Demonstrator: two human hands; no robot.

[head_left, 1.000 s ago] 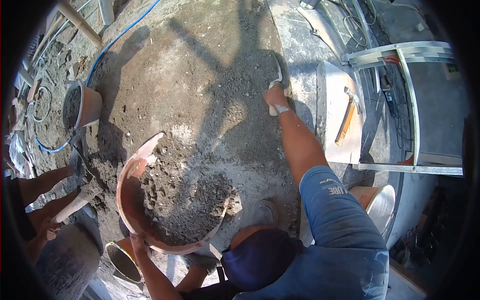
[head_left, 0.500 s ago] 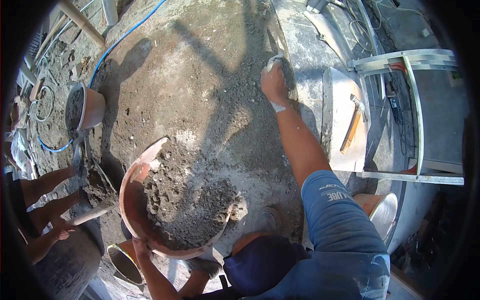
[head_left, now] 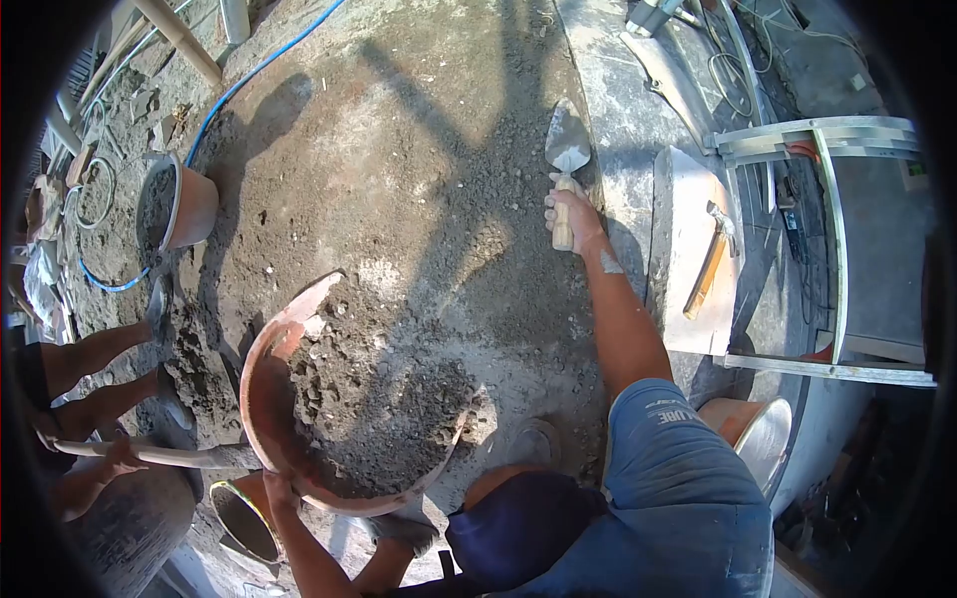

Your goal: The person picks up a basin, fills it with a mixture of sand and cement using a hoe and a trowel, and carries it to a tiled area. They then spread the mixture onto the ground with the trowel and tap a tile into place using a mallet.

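Observation:
My right hand (head_left: 572,209) is closed round the wooden handle of a trowel (head_left: 568,140). The blade points away from me, above grey, gritty ground (head_left: 339,179) beside a concrete edge. At the lower left, my left hand (head_left: 280,490) grips the near rim of a round reddish basin (head_left: 261,399). Its fingers are partly hidden. Lumpy grey mix (head_left: 384,429) lies inside the basin, and the basin's right rim is partly covered by it.
A co-worker's hands (head_left: 122,458) hold a shovel (head_left: 189,456) at the left. Buckets stand at the left (head_left: 194,209), lower left (head_left: 244,518) and right (head_left: 748,429). A hammer (head_left: 710,264) rests on a pale board (head_left: 688,179) near a metal frame (head_left: 837,239). A blue hose (head_left: 239,85) crosses the upper left.
My right hand has drawn back slightly, and the trowel's blade and handle now show fully. The co-worker's shovel handle has swung to a more level angle. My left hand stays on the rim.

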